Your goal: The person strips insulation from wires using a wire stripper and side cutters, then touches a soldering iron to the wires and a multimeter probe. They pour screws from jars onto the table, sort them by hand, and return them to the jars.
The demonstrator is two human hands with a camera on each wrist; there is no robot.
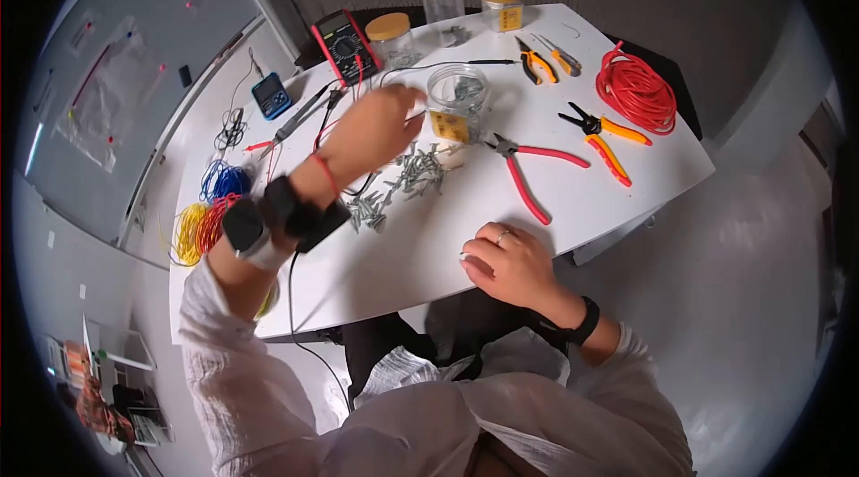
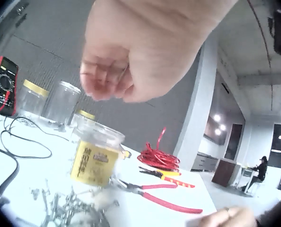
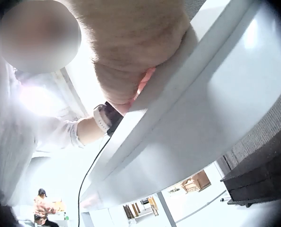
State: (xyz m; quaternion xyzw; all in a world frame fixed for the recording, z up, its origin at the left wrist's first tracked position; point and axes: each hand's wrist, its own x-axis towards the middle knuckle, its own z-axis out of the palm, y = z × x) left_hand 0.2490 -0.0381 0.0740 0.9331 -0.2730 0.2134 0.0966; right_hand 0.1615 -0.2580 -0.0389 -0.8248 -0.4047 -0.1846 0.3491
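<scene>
My left hand (image 1: 380, 123) is raised beside the open clear jar (image 1: 458, 92), with curled fingers; in the left wrist view the hand (image 2: 140, 52) hangs above the yellow-labelled jar (image 2: 95, 158). Whether a small piece is pinched in its fingertips, I cannot tell. The jar holds some grey screws. Loose screws (image 1: 416, 171) lie in a pile below that hand, with another bunch (image 1: 367, 211) to the left. My right hand (image 1: 510, 264) rests loosely curled on the table's front edge, holding nothing visible; the right wrist view shows it (image 3: 136, 42) against the edge.
Red-handled cutters (image 1: 528, 164) lie right of the jar, with wire strippers (image 1: 608, 137), small pliers (image 1: 537, 63), a screwdriver (image 1: 564, 58) and red cable (image 1: 635, 92) beyond. A multimeter (image 1: 347, 47) and more jars (image 1: 390, 38) stand behind; wire coils (image 1: 224, 182) and black leads lie left.
</scene>
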